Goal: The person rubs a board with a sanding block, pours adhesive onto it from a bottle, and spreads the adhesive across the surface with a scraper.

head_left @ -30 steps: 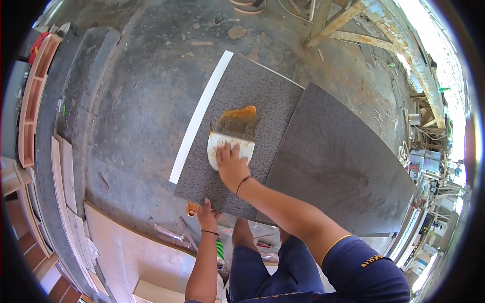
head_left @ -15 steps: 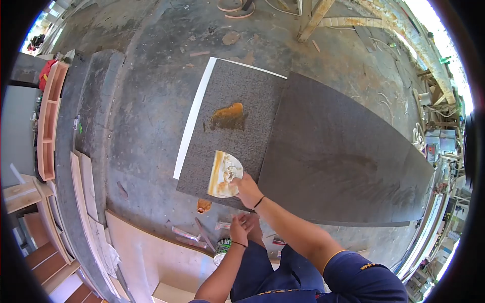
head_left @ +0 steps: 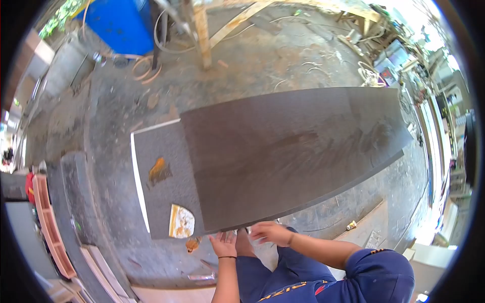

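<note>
My left hand [head_left: 224,244] is open, palm up with fingers spread, just at the near edge of the dark panel. My right hand [head_left: 270,233] is also at that edge, near the dark sheet [head_left: 283,156], its fingers loosely bent and apart, nothing visible in them. A white spreader [head_left: 183,221] smeared with amber glue lies flat on the textured panel [head_left: 177,146], left of my left hand. Farther up on that panel sits a puddle of amber glue [head_left: 159,170]. The dark sheet covers the panel's right part.
An amber-stained lump [head_left: 192,245] lies on the concrete floor [head_left: 111,166] below the panel. A wooden trestle [head_left: 203,40] and a blue bin [head_left: 118,25] stand beyond. Shelf-like wooden frames [head_left: 50,222] are at left. A small bottle [head_left: 351,225] lies at right.
My right hand has let go of the spreader, left it on the panel, and moved right to the sheet's near edge. My left hand has opened. The view has turned right.
</note>
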Tool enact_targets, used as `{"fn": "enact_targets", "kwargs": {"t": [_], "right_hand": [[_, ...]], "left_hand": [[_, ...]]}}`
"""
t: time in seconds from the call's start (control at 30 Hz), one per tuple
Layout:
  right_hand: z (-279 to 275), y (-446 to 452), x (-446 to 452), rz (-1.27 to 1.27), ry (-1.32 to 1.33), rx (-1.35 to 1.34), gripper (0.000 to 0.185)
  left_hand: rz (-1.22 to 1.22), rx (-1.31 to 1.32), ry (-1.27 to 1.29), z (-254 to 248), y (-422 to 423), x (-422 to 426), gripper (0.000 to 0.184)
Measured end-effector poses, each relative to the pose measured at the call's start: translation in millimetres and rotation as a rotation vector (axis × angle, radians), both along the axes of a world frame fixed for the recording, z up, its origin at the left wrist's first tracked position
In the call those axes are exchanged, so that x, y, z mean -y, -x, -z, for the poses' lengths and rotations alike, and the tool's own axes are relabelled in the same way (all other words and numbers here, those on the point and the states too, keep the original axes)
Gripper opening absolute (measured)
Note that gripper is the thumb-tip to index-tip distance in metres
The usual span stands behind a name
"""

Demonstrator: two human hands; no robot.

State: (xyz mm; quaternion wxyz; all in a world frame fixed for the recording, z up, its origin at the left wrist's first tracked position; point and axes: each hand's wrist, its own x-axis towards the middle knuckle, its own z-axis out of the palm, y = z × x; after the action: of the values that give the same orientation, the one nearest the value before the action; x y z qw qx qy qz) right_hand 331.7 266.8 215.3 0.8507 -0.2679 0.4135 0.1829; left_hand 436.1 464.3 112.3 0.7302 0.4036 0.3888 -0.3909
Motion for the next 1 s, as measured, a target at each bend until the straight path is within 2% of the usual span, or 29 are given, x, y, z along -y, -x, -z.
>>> {"fn": "enact_targets", "kwargs": {"t": [0.03, 0.07, 0.1, 0.13, 0.17, 0.23, 0.3, 0.37, 0.43, 0.5, 0.57, 0.6, 0.67, 0.8, 0.87, 0.9, 0.97, 1.0], "right_hand": [[23, 46, 13, 0.076, 0.151, -0.024, 0.028], [45, 91, 27, 0.249, 0.151, 0.035, 0.034], [67, 123, 45, 0.454, 0.149, -0.217, 0.038], [84, 144, 60, 0.663, 0.125, -0.469, 0.042], [96, 157, 77, 0.716, 0.125, -0.449, 0.042], [110, 184, 103, 0.868, 0.438, -0.466, 0.049], [122, 197, 120, 0.980, 0.413, -0.474, 0.049], [141, 206, 143, 1.060, 0.405, -0.448, 0.049], [172, 218, 146, 1.214, 0.223, -0.007, 0.053], [146, 214, 156, 1.291, 0.096, -0.138, 0.057], [152, 216, 167, 1.246, 0.110, 0.004, 0.057], [155, 214, 173, 1.226, 0.108, 0.019, 0.057], [155, 208, 182, 1.335, 0.163, 0.162, 0.049], [144, 206, 196, 1.243, 0.172, 0.209, 0.043], [117, 208, 195, 1.205, 0.217, 0.217, 0.051], [100, 206, 197, 1.152, 0.216, 0.237, 0.051], [59, 202, 193, 1.227, 0.228, 0.306, 0.051], [50, 203, 192, 1.175, 0.223, 0.319, 0.051]], "left_hand": [[-0.051, -0.092, -0.166, -14, -6, 14, 0.086], [-0.089, -0.089, -0.180, 6, -5, 9, 0.101], [-0.053, -0.065, -0.157, 3, -6, 17, 0.101], [-0.078, -0.096, -0.272, -3, -7, 26, 0.103], [-0.100, -0.124, -0.390, -6, -9, 35, 0.106], [-0.007, -0.091, -0.420, 10, -12, 33, 0.112], [0.074, -0.069, -0.461, 10, -7, 32, 0.117], [0.093, -0.080, -0.439, -8, -6, 43, 0.121], [0.197, -0.044, -0.424, -9, -3, 49, 0.121], [0.403, 0.019, -0.423, -6, 9, 49, 0.117], [0.641, 0.080, -0.494, -12, 23, 55, 0.105], [0.617, 0.088, -0.492, -15, 29, 56, 0.105], [0.874, 0.120, -0.544, -24, 41, 56, 0.088], [0.847, 0.158, -0.521, -45, 56, 60, 0.080], [0.878, 0.167, -0.353, -62, 59, 64, 0.083], [0.823, 0.170, -0.348, -62, 55, 68, 0.083], [0.685, 0.241, -0.110, -64, 47, 72, 0.085], [0.585, 0.278, -0.078, -96, 50, 90, 0.088]]}}
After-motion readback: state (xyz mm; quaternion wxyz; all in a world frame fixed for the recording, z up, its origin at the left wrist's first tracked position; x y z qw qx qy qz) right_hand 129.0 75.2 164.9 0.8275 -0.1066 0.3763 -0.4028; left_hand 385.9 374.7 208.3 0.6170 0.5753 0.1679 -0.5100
